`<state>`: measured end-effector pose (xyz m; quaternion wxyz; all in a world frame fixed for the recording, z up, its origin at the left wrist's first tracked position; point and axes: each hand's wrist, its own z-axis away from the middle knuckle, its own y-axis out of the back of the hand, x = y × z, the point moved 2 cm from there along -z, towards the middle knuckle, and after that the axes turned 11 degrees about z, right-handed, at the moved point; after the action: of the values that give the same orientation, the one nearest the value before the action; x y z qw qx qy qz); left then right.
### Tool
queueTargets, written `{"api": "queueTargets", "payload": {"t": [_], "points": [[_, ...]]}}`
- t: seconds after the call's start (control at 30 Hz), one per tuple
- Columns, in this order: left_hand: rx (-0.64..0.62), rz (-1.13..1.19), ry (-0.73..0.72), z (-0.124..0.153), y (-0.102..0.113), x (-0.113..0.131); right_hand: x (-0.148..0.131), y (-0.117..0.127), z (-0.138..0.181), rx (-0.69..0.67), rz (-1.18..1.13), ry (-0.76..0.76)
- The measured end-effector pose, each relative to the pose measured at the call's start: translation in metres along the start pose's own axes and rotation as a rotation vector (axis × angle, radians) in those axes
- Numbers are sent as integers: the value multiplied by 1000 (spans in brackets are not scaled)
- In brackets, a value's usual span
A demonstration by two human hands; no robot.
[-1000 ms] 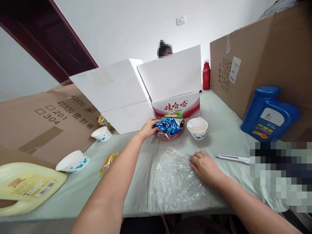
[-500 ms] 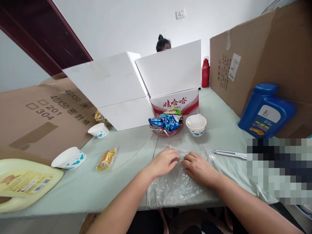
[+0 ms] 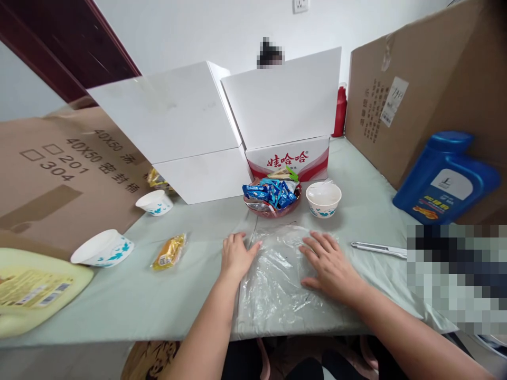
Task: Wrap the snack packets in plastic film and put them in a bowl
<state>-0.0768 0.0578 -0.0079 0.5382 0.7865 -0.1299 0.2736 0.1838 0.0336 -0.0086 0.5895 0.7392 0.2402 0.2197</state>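
Observation:
A clear plastic bag (image 3: 277,274) lies flat on the pale green table (image 3: 130,295) near its front edge. My left hand (image 3: 236,255) rests open on the bag's left edge, fingers stretched flat. My right hand (image 3: 328,264) lies open on the bag's right part, fingers spread. Just behind the bag stands a reddish bowl (image 3: 273,203) heaped with blue snack packets. A white paper bowl (image 3: 324,199) with blue print sits to its right.
White boxes (image 3: 198,137) and a red-lettered carton (image 3: 288,161) stand behind. Brown cardboard walls (image 3: 428,79) flank both sides. A blue jug (image 3: 447,179), a utility knife (image 3: 378,249), a yellow snack packet (image 3: 169,252), two more paper bowls (image 3: 102,248), a yellow jug (image 3: 31,293) and a red bottle (image 3: 339,112).
My left hand came back from the snack bowl to the plastic bag. Both hands then slid apart across the bag, opening flat and spreading it smoother.

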Motion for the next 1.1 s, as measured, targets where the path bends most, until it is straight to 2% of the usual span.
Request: {"api": "queueTargets", "payload": {"t": [0.1,0.23,0.3,0.37,0.43,0.47,0.5,0.57,0.63,0.67,0.73,0.8,0.9,0.97,1.03,1.1], "points": [[-58,129,-9,-7,-8,-9,-2,0,1,-91,-42,73],[-52,196,24,-9,-8,-14,6,-5,4,-180,-6,-109],[-1,185,42,-7,-3,-13,9,-6,5,-169,21,-159],[76,156,33,-1,5,-7,8,-5,6,-117,45,-143],[146,133,-65,8,11,4,5,-5,5,-69,55,-80],[130,132,-156,13,12,11,4,-5,5,-58,49,-41],[49,138,-264,18,11,18,3,-5,5,-57,39,-9],[-255,141,-459,26,5,29,7,-6,6,-92,25,-10],[-558,100,-524,31,-1,31,18,-5,8,-148,47,-126],[-643,68,-515,31,-3,30,26,-3,9,-165,74,-208],[-694,23,-480,30,-3,27,41,4,13,-148,132,-349],[-660,34,-481,29,-1,27,49,16,17,-62,118,-375],[-509,141,-514,30,9,32,46,33,20,25,-151,-158],[-484,256,-485,31,18,36,38,40,22,-40,-381,65],[-627,361,-436,33,27,39,33,42,25,-165,-499,227],[-849,411,-420,38,36,42,31,39,28,-265,-480,280]]}}
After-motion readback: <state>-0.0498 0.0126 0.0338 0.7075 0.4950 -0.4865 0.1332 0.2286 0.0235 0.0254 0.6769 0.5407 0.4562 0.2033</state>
